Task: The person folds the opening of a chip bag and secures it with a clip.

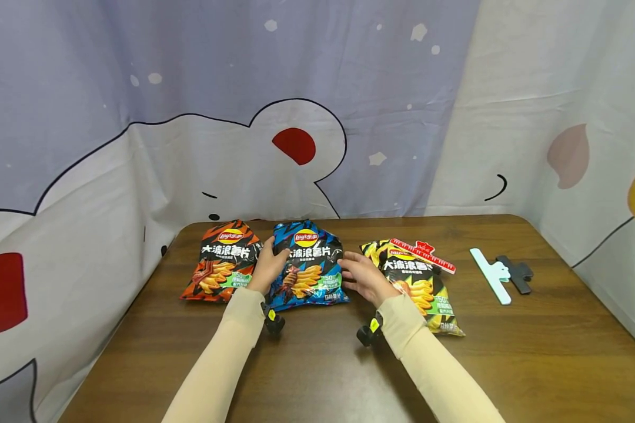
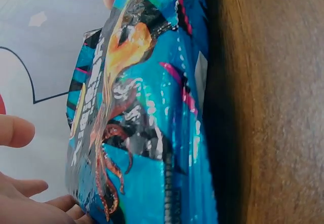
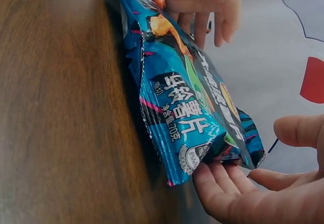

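Note:
A blue bag of potato chips lies on the table between my two hands. My left hand is at the bag's left edge, its thumb over the front, not curled round it. On the other side, my right hand touches the right edge with extended fingers, the thumb held apart from the bag in the right wrist view. To the left lies a red-orange bag of chips. A yellow-and-black bag of chips lies partly behind my right forearm, a red bag clip across its top.
At the right of the wooden table lie a white bag clip and a black bag clip, side by side. A patterned curtain hangs right behind the table's far edge.

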Tool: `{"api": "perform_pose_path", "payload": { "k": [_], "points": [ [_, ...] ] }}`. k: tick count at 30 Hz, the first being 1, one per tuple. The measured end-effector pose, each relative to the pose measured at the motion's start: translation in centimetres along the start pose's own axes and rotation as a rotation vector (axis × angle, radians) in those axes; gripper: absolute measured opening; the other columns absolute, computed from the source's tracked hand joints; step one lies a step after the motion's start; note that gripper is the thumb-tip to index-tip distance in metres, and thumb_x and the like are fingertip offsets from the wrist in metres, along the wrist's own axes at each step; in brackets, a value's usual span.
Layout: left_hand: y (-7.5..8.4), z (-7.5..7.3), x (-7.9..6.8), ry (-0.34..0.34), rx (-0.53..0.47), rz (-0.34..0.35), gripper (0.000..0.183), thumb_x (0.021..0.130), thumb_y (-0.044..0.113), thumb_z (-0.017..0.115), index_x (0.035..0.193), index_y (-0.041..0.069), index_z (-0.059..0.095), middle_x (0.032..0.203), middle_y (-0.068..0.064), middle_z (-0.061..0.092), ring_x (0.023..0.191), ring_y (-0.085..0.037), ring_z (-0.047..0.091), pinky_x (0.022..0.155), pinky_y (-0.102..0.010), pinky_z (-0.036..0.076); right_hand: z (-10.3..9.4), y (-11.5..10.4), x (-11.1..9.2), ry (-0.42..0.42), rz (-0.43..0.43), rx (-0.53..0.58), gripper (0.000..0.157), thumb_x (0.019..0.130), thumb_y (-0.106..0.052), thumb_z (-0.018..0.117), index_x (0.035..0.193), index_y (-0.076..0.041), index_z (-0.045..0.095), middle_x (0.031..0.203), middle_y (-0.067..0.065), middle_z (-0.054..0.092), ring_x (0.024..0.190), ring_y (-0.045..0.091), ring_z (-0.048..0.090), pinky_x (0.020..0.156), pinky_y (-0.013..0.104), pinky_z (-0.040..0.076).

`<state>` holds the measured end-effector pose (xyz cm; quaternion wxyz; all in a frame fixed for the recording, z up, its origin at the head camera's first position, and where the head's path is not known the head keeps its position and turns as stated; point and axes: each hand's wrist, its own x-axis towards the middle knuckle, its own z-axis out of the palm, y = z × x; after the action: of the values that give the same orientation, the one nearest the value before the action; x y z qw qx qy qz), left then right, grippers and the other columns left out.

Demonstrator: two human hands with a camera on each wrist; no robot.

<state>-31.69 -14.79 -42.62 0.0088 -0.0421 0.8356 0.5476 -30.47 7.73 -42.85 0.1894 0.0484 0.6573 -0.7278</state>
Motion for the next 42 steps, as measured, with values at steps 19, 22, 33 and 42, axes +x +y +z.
{"api": "perform_pose_path", "payload": {
  "k": [19, 22, 33, 42],
  "points": [
    [0.1, -0.3, -0.3, 0.048, -0.011, 0.016, 0.067, 0.099, 0.023, 0.049, 0.153, 0.004, 0.015, 0.153, -0.022, 0.026, 0.142, -0.036, 0.028, 0.113, -0.051, 0.028, -0.6, 0.0, -0.6, 0.013, -0.001, -0.087, 0.057, 0.099, -0.014, 0.048, 0.150, -0.003, 0.025, 0.148, 0.022, 0.035, 0.132, 0.040, 0.039, 0.108, 0.051, 0.037],
    [0.2, -0.4, -0.5, 0.054, -0.018, 0.013, 0.067, 0.098, 0.023, 0.049, 0.153, 0.004, 0.015, 0.152, -0.022, 0.028, 0.141, -0.036, 0.030, 0.112, -0.052, 0.030, -0.6, 0.0, -0.8, 0.013, -0.007, -0.093, 0.057, 0.099, -0.014, 0.049, 0.150, -0.003, 0.026, 0.148, 0.022, 0.035, 0.134, 0.040, 0.037, 0.109, 0.051, 0.036],
    [0.7, -0.7, -1.4, 0.078, -0.044, 0.029, 0.067, 0.098, 0.024, 0.050, 0.153, 0.006, 0.016, 0.150, -0.021, 0.033, 0.128, -0.038, 0.045, 0.104, -0.053, 0.039, -0.8, -0.1, -1.3, -0.009, -0.065, -0.107, 0.057, 0.098, -0.011, 0.049, 0.149, 0.000, 0.024, 0.153, 0.024, 0.027, 0.140, 0.039, 0.031, 0.112, 0.051, 0.032],
    [0.8, -1.1, -1.6, 0.093, -0.069, 0.034, 0.065, 0.098, 0.023, 0.048, 0.153, 0.009, 0.016, 0.144, -0.021, 0.038, 0.122, -0.037, 0.048, 0.101, -0.054, 0.040, -1.0, -0.5, -2.1, -0.025, -0.100, -0.136, 0.060, 0.098, -0.010, 0.051, 0.150, 0.000, 0.022, 0.154, 0.024, 0.024, 0.140, 0.040, 0.030, 0.112, 0.053, 0.030]
  ]
}}
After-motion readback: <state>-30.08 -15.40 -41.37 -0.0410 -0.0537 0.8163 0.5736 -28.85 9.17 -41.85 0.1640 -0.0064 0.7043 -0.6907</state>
